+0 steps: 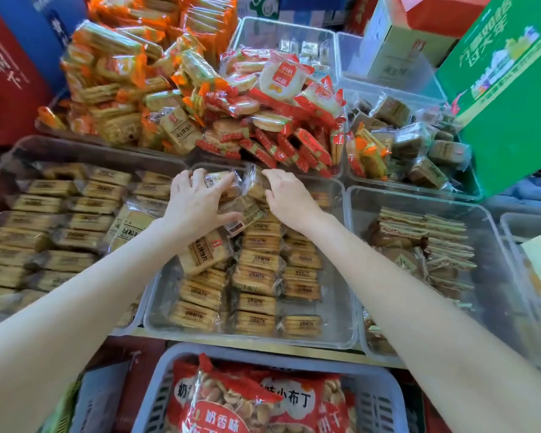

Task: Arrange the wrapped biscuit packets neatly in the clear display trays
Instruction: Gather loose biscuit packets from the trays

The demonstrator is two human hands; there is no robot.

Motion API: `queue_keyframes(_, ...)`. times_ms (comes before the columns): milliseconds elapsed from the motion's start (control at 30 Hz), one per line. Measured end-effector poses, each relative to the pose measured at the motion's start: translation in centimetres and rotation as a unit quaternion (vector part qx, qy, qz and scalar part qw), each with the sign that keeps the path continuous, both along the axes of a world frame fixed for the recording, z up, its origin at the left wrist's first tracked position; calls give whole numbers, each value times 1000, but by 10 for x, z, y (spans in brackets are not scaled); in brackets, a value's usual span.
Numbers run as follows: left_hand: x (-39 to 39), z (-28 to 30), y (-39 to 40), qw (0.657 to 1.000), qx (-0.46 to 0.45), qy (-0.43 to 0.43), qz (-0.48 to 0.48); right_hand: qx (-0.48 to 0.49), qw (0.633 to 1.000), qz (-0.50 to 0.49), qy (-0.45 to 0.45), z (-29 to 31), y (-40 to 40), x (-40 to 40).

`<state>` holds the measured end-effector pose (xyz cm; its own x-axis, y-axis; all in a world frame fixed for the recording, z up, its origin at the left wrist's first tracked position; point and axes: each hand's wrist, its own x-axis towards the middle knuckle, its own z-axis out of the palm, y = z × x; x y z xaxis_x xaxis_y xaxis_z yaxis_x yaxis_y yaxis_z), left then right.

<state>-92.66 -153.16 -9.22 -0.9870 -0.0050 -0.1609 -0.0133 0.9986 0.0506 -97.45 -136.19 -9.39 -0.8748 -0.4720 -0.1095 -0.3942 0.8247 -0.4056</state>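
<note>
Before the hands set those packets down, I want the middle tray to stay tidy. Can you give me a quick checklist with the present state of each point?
1. Left hand has a packet: ok, its fingers curl over wrapped packets at the far end of the middle tray.
2. Right hand has a grip: ok, fingers curl on the crinkled wrap.
3. Rows in the tray's near part lie straight: ok.
4. Loose packets: not ok, a larger packet lies tilted across the left column.
5. Free room: ok, bare tray floor shows at the near right.
6. How many packets the hands hold: cannot tell.
</note>
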Motion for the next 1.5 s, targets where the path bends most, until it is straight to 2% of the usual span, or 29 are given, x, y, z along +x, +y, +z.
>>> queue_keyframes(100, 4, 9, -15, 999, 47, 10, 11, 35, 998, -26, -55, -6, -10, -9)
queue_keyframes(200, 5, 16, -29, 989, 142, 11, 47, 42, 999, -32, -12, -3, -6, -13)
queue_keyframes(267, 5, 17, -33, 987, 133, -11, 84, 31, 997, -54, 41, -3, -2, -11)
queue_keyframes(333, 7, 16, -37, 987, 112, -25, 114, -52, 993, -98, 42, 4, 0, -6)
queue_keyframes(400, 11, 15, -42, 981, 157, 9, 113, -192, 973, -129, 3, 17, 2, -1)
queue_keyframes(467, 17, 18, -45, 971, 224, 51, 59, -255, 959, -123, -28, 34, 3, 3)
queue_keyframes(567, 25, 31, -44, 955, 286, 65, -45, -249, 962, -29, -108, 56, 2, 7)
queue_keyframes(667, 25, 40, -38, 933, 348, 43, -81, -175, 969, 54, -168, 68, 3, 14)
queue_keyframes(767, 24, 44, -26, 928, 357, 32, -98, -127, 967, 71, -211, 75, 14, 24)
queue_keyframes(833, 23, 46, -11, 923, 371, 38, -98, -145, 943, 75, -290, 76, 26, 32)
queue_keyframes(900, 21, 47, 3, 911, 391, 58, -115, -169, 934, 45, -313, 77, 38, 36)
queue_keyframes(967, 14, 40, 12, 919, 374, 54, -108, -144, 955, -1, -259, 77, 52, 35)
queue_keyframes(1033, 5, 28, 11, 964, 262, 10, -54, -10, 985, -21, -169, 71, 68, 32)
queue_keyframes(1100, 1, 15, 10, 992, 114, -55, 4, 99, 987, -11, -126, 58, 83, 35)
queue_keyframes(1167, 3, 7, 14, 993, 36, -107, 16, 165, 977, 19, -132, 40, 87, 43)
queue_keyframes(1233, 5, 3, 22, 990, 14, -142, 9, 230, 967, 45, -101, 20, 82, 48)
queue_keyframes(1300, 4, 1, 29, 989, 6, -150, 11, 258, 965, 48, -20, 6, 70, 47)
queue_keyframes(1400, 4, -3, 33, 994, 19, -112, 8, 267, 961, 37, 57, -9, 57, 43)
queue_keyframes(1500, 8, -11, 37, 996, 58, -71, -10, 324, 944, 37, 57, -23, 60, 46)
